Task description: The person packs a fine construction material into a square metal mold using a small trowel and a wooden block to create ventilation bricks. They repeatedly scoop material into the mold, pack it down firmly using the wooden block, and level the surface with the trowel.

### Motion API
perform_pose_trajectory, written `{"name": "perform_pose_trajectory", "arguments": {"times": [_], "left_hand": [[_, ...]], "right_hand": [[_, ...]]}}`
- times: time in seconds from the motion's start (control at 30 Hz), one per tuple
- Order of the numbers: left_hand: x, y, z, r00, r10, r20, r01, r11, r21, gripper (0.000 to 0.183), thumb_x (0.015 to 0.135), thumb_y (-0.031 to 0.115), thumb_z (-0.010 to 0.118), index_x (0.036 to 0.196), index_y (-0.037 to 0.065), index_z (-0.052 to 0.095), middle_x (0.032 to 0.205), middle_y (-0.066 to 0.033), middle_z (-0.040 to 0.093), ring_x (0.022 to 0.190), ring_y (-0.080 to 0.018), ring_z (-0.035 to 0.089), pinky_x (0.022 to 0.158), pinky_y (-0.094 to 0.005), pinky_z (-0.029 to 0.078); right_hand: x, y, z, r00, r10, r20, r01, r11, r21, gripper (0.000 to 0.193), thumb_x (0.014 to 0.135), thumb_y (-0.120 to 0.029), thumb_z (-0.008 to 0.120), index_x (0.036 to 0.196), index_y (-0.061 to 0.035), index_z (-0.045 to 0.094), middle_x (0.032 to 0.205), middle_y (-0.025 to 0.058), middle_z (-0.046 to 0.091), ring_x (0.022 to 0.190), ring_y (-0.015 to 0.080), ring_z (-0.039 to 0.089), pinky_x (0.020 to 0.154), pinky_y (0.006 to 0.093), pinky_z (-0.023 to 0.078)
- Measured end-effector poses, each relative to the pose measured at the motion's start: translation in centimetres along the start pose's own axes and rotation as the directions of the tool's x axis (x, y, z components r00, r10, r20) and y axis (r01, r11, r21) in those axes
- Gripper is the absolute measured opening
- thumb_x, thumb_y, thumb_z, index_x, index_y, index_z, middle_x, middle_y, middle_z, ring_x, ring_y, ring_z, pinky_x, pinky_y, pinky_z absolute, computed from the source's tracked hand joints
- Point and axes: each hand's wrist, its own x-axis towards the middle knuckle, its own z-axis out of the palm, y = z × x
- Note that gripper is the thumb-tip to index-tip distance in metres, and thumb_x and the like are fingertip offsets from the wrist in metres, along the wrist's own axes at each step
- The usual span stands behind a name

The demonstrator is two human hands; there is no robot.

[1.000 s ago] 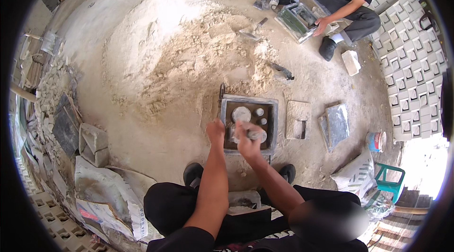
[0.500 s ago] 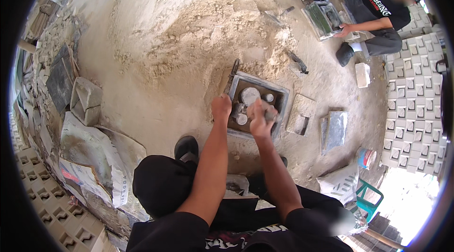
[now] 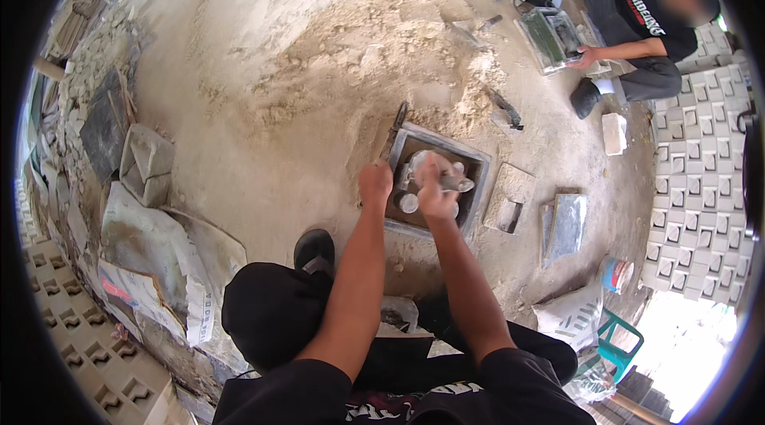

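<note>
In front of me on the ground is a square, grey-edged mould (image 3: 480,200) with several round pale pieces inside. My left hand (image 3: 374,184) is closed at its left edge, on a dark bar (image 3: 398,128) that runs along that side. Over the middle of the mould, my right hand (image 3: 434,192) is wrapped round a short grey cylindrical piece (image 3: 458,183), smeared by motion. Below the fingers a round white piece (image 3: 408,202) shows; others are partly hidden by the hand.
A heap of pale sandy powder (image 3: 374,50) lies beyond the mould. To the right are a pale block (image 3: 510,195) and flat grey plates (image 3: 567,222). A co-worker (image 3: 629,18) sits at far right with another mould (image 3: 550,38). Sacks (image 3: 155,257) lie at left.
My right hand has shifted slightly within the mould, and the grey piece in it has turned. My left hand keeps its grip. The co-worker's farther hand has moved up.
</note>
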Motion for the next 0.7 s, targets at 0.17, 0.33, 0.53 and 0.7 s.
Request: {"name": "perform_pose_trajectory", "arguments": {"times": [0.17, 0.33, 0.53, 0.7], "left_hand": [[0.2, -0.2, -0.7, 0.998, -0.021, -0.053, 0.017, 0.997, -0.077, 0.047, 0.085, 0.030, 0.043, 0.086, -0.012, 0.063, 0.092, -0.0362, 0.059, 0.092, -0.0498, 0.058, 0.082, -0.0531, 0.044], [-0.6, 1.4, -0.7, 0.999, -0.026, -0.038, 0.025, 0.999, -0.033, 0.047, 0.085, 0.030, 0.041, 0.085, -0.012, 0.063, 0.091, -0.0364, 0.059, 0.091, -0.0500, 0.058, 0.081, -0.0531, 0.044], [0.0, 0.1, -0.3, 0.998, 0.055, -0.044, -0.051, 0.995, 0.085, 0.048, 0.085, 0.030, 0.040, 0.084, -0.013, 0.063, 0.090, -0.0358, 0.060, 0.090, -0.0501, 0.059, 0.081, -0.0527, 0.045], [0.7, -0.9, -0.4, 0.992, 0.105, -0.068, -0.097, 0.988, 0.116, 0.050, 0.085, 0.030, 0.040, 0.083, -0.013, 0.064, 0.088, -0.0354, 0.061, 0.089, -0.0491, 0.060, 0.081, -0.0519, 0.046]], "right_hand": [[2.2, -3.7, 1.6, 0.994, 0.089, -0.070, -0.083, 0.992, 0.092, 0.042, 0.098, -0.016, 0.049, 0.057, -0.0041, 0.042, 0.050, -0.0027, 0.039, 0.046, 0.0053, 0.031, 0.042, 0.0270, 0.023], [3.4, 0.6, 1.1, 0.999, -0.010, -0.051, -0.005, 0.958, -0.286, 0.044, 0.099, -0.023, 0.047, 0.058, -0.0092, 0.038, 0.050, -0.0041, 0.036, 0.045, 0.0052, 0.032, 0.042, 0.0257, 0.024], [4.8, -0.3, 2.1, 0.990, -0.092, -0.106, 0.063, 0.966, -0.252, 0.043, 0.099, -0.028, 0.046, 0.062, -0.0064, 0.042, 0.052, -0.0044, 0.038, 0.047, 0.0055, 0.033, 0.043, 0.0262, 0.026], [7.7, -2.0, 1.9, 0.990, 0.092, -0.108, -0.120, 0.951, -0.284, 0.036, 0.094, -0.027, 0.056, 0.072, 0.0011, 0.051, 0.056, 0.0063, 0.047, 0.055, 0.0130, 0.038, 0.051, 0.0331, 0.037]]}}
